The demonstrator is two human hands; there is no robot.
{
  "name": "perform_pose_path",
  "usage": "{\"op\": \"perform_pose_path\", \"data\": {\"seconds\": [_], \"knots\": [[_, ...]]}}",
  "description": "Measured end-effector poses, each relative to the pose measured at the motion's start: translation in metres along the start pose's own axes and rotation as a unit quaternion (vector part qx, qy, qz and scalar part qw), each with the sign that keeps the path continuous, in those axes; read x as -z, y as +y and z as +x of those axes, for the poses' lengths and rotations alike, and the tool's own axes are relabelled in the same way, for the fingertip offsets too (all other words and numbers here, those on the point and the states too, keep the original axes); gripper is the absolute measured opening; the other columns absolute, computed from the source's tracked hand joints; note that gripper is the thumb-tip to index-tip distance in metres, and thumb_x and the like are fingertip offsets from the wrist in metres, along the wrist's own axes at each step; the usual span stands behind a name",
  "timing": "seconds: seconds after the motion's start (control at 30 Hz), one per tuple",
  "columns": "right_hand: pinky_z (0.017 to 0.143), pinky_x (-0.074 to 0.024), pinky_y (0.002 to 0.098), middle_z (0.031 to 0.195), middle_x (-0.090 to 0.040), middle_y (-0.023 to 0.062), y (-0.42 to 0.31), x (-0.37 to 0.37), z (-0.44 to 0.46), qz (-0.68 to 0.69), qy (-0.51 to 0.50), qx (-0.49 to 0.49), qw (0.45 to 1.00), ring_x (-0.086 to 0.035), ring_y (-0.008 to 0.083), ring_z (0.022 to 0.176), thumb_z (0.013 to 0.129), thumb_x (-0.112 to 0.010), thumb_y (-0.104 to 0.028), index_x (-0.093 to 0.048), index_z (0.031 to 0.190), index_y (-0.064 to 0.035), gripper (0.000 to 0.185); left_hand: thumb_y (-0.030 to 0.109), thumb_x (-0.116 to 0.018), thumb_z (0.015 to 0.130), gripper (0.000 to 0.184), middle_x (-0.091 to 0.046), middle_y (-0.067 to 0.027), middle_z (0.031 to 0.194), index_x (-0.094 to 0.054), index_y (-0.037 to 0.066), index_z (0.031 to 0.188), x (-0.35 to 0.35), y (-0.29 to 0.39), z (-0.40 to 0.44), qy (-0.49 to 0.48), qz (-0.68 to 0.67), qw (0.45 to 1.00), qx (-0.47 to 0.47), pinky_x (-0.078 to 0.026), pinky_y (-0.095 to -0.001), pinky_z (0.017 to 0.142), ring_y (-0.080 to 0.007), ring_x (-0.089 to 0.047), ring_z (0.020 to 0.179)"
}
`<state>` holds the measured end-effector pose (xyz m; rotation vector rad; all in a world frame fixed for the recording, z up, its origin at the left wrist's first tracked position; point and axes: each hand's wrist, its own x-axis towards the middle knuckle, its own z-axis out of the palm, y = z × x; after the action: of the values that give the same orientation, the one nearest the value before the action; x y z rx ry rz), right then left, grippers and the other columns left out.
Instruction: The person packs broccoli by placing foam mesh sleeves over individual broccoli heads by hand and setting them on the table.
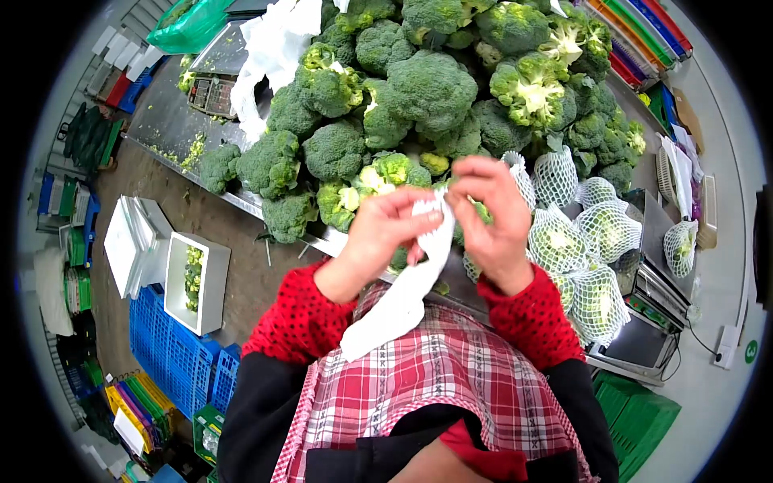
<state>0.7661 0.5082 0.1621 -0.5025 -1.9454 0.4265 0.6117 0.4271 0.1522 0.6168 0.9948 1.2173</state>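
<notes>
Between my hands hangs a collapsed white foam net sleeve (403,310), its lower end draped over the checked apron. My left hand (389,225) is closed, pinching the sleeve near its top with thumb and fingers. Curled at the sleeve's upper end is my right hand (493,219), its fingertips closed on the edge. Just beyond both hands rises a big heap of bare broccoli heads (431,88) on a metal table (165,105). To the right of my right hand lie several broccoli heads in white nets (605,229).
A white bundle of netting (278,52) lies at the table's back left. On the left floor stand a white foam box (211,282) with broccoli inside and blue crates (165,342). Green crates (636,419) and a scale-like device (640,342) are at right.
</notes>
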Motion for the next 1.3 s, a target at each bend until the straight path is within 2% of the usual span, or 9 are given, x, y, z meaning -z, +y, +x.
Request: {"op": "perform_pose_path", "data": {"seconds": [0.2, 0.4, 0.53, 0.63, 0.73, 0.87, 1.0, 1.13, 1.3], "knots": [[0.061, -0.0444, 0.0228, 0.077, -0.059, 0.0046, -0.004, 0.001, -0.061, 0.325, -0.009, -0.467, 0.823, -0.057, 0.0104, 0.070, 0.093, -0.056, -0.012, -0.052, 0.090, -0.0013, 0.012, 0.010, -0.063, 0.089, 0.007, -0.063, -0.0005, 0.081, -0.062, 0.005, 0.086, -0.009, -0.053, -0.010, 0.083, 0.055, 0.984, -0.146, -0.045, -0.0196, 0.066, -0.0062, -0.056, 0.069], [0.079, -0.0501, 0.0266, 0.105, -0.067, 0.0091, 0.023, 0.023, -0.096, 0.642, -0.271, -0.454, 0.555, -0.063, 0.0125, 0.091, 0.075, -0.079, -0.029, -0.060, 0.113, 0.0036, 0.053, 0.017, -0.055, 0.094, 0.012, -0.060, -0.0037, 0.072, -0.052, 0.007, 0.088, -0.006, -0.064, -0.025, 0.024, -0.253, 0.967, -0.024, -0.037, -0.0204, 0.041, -0.0074, -0.046, 0.046], [0.071, -0.0504, 0.0246, 0.097, -0.066, 0.0051, 0.033, 0.007, -0.101, 0.541, -0.258, -0.406, 0.690, -0.062, 0.0106, 0.083, 0.090, -0.059, -0.015, -0.063, 0.109, 0.0001, 0.024, 0.019, -0.054, 0.095, 0.013, -0.054, -0.0028, 0.066, -0.052, 0.007, 0.090, -0.009, -0.074, -0.040, 0.042, -0.246, 0.967, 0.047, -0.027, -0.0207, 0.035, -0.0064, -0.036, 0.039], [0.071, -0.0502, 0.0239, 0.097, -0.067, 0.0059, 0.027, 0.002, -0.105, 0.650, -0.194, -0.515, 0.525, -0.062, 0.0095, 0.085, 0.090, -0.062, -0.013, -0.063, 0.111, 0.0013, 0.025, 0.020, -0.056, 0.091, 0.018, -0.056, -0.0037, 0.072, -0.055, 0.005, 0.102, 0.009, -0.085, -0.041, 0.040, -0.080, 0.989, 0.121, -0.038, -0.0247, 0.046, -0.0106, -0.045, 0.049], [0.075, -0.0528, 0.0272, 0.098, -0.068, 0.0072, 0.016, -0.003, -0.112, 0.508, -0.208, -0.434, 0.714, -0.065, 0.0135, 0.087, 0.091, -0.059, -0.010, -0.063, 0.109, 0.0023, 0.022, 0.017, -0.057, 0.088, 0.024, -0.063, -0.0088, 0.089, -0.057, 0.003, 0.106, 0.008, -0.092, -0.042, 0.159, -0.083, 0.983, -0.039, -0.047, -0.0311, 0.071, -0.0174, -0.059, 0.075], [0.083, -0.0519, 0.0297, 0.110, -0.064, 0.0106, 0.011, 0.011, -0.114, 0.691, -0.059, -0.528, 0.490, -0.064, 0.0156, 0.093, 0.094, -0.053, -0.014, -0.055, 0.118, 0.0031, 0.029, 0.014, -0.051, 0.089, 0.026, -0.061, -0.0162, 0.115, -0.056, 0.000, 0.111, 0.020, -0.064, -0.055, 0.017, -0.360, 0.929, -0.079, -0.044, -0.0460, 0.098, -0.0280, -0.059, 0.107], [0.087, -0.0511, 0.0335, 0.103, -0.066, 0.0087, 0.014, -0.007, -0.124, 0.752, 0.031, -0.481, 0.450, -0.064, 0.0183, 0.094, 0.097, -0.051, -0.024, -0.058, 0.105, -0.0017, 0.025, 0.015, -0.057, 0.088, 0.045, -0.060, -0.0120, 0.120, -0.048, -0.003, 0.129, 0.019, -0.092, -0.065, -0.012, 0.040, 0.992, 0.116, -0.043, -0.0358, 0.099, -0.0218, -0.058, 0.108], [0.091, -0.0502, 0.0373, 0.111, -0.063, 0.0120, 0.011, 0.012, -0.114, 0.764, -0.008, -0.518, 0.386, -0.064, 0.0233, 0.095, 0.097, -0.049, -0.035, -0.054, 0.119, -0.0008, 0.041, 0.019, -0.058, 0.091, 0.040, -0.063, -0.0125, 0.116, -0.053, -0.006, 0.121, 0.029, -0.047, -0.044, -0.108, -0.150, 0.982, -0.035, -0.046, -0.0343, 0.095, -0.0205, -0.061, 0.105], [0.068, -0.0508, 0.0266, 0.091, -0.065, 0.0093, 0.002, -0.025, -0.125, 0.508, 0.043, -0.568, 0.646, -0.063, 0.0137, 0.077, 0.080, -0.066, -0.005, -0.058, 0.103, 0.0030, 0.026, 0.001, -0.068, 0.071, 0.024, -0.068, -0.0097, 0.085, -0.063, -0.006, 0.094, 0.037, 0.019, 0.000, 0.015, 0.276, 0.961, -0.011, -0.053, -0.0299, 0.070, -0.0186, -0.065, 0.074]]}}
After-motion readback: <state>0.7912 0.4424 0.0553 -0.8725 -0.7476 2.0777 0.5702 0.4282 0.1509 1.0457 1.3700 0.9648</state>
